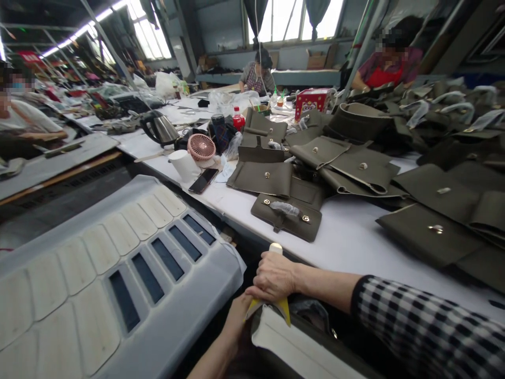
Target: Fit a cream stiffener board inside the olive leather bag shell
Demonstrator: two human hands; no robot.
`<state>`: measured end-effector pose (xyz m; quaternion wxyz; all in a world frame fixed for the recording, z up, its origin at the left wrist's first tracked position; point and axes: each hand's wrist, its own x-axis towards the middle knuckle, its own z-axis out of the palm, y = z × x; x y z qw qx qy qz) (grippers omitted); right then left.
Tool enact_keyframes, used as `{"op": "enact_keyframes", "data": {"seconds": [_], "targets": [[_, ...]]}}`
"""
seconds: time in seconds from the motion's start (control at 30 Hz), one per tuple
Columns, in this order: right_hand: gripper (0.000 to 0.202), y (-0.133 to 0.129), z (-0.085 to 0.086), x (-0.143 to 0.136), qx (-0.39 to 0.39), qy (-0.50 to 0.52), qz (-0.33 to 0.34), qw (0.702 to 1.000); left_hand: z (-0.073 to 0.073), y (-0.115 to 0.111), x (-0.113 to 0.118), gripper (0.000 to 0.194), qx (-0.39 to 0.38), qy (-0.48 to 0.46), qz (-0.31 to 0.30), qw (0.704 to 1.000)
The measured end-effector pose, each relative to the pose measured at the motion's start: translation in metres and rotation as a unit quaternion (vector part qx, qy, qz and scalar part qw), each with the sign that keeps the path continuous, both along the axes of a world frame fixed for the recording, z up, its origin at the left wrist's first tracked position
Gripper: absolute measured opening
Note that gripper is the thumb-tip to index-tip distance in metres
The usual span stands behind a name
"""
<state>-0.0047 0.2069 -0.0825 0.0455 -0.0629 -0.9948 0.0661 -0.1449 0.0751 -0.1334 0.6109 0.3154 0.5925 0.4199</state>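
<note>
My right hand (273, 273) is closed round a tool with a pale rounded handle end (275, 247) and yellow parts (283, 309) that show below the fist. Just beside and below it, my left hand (239, 310) touches the yellow part, its fingers pressed together at the edge of a dark olive bag piece; what they pinch is hidden. A white panel (294, 342) of this piece faces up, near the bottom of the view. A clear-wrapped handle (315, 310) lies along its far side.
Olive bag parts (261, 176) cover the white table (347, 226). A phone (203, 180), a pink fan (201, 147) and a kettle (160, 126) stand further left. A grey padded panel (189, 310) is at left. Other people sit beyond.
</note>
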Motion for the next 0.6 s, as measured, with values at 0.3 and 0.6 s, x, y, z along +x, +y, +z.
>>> {"op": "enact_keyframes", "data": {"seconds": [0.3,0.6], "targets": [[0.058,-0.004,0.002,0.003,0.0,-0.012,-0.016,1.0,0.046,-0.018,-0.004,0.032,0.062,0.125,-0.115,0.984],[0.06,-0.013,-0.001,0.01,-0.002,-0.013,-0.049,0.999,0.058,-0.017,0.002,0.03,0.078,0.254,-0.173,0.949]]}}
